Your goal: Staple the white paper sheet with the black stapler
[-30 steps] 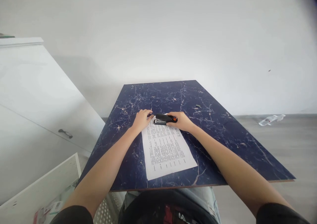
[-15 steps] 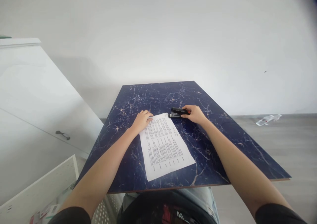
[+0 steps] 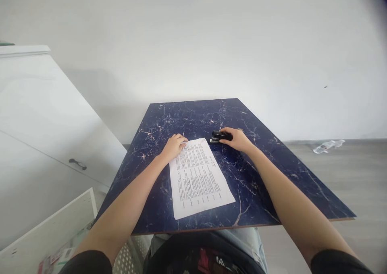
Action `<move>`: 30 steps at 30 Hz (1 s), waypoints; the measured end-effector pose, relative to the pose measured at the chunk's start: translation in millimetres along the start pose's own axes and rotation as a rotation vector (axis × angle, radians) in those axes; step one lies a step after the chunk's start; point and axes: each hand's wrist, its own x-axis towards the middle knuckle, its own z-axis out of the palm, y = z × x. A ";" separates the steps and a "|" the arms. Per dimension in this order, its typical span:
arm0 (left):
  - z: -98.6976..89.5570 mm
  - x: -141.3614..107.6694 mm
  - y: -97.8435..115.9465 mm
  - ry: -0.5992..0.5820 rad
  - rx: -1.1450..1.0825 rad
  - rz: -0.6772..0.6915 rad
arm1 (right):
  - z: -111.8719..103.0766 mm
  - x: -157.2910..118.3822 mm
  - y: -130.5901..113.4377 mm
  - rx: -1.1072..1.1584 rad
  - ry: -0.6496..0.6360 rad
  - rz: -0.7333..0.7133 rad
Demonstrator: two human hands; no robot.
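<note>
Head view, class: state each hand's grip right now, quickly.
Left hand: on the paper, top-left corner; open or pinching, cannot tell.
Right hand: closed around the black stapler.

head view — forward, down over tabletop (image 3: pixel 184 118)

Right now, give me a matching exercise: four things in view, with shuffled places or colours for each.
1. stapler
2. printed paper
3. tabletop
4. clear plastic item

A. dark blue with pale veins
B. on the floor, at right
C. in the right hand
D. upper-left corner under the left hand

Pairs: 1-C, 2-D, 3-A, 4-B
</note>
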 end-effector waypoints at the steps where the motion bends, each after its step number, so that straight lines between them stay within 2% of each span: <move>1: 0.5 0.1 -0.6 -0.001 -0.002 -0.004 | 1.4 0.1 -3.5 -0.012 0.023 0.003; 5: 3.6 1.0 -4.3 -0.002 -0.007 -0.012 | 6.2 -0.6 -19.8 -0.006 0.089 -0.035; 12: 1.4 1.3 -2.5 -0.012 -0.035 -0.037 | 20.4 -7.1 -64.7 0.144 -0.067 -0.212; 15: 0.2 1.1 -2.0 -0.008 -0.059 -0.054 | 21.8 -6.9 -72.1 0.143 -0.056 -0.221; 18: 0.5 0.9 -2.2 0.005 -0.088 -0.059 | 15.6 -4.1 -60.6 0.098 0.053 -0.143; 22: -0.8 0.3 -0.8 0.031 -0.096 0.013 | 4.9 0.2 -28.9 0.020 0.152 0.000; 26: -2.2 0.1 0.0 -0.011 -0.062 0.070 | 1.4 0.9 -9.5 0.034 0.094 0.041; 30: -0.8 -0.1 -1.7 -0.043 -0.068 0.064 | 5.0 -0.2 -12.1 0.045 0.024 -0.013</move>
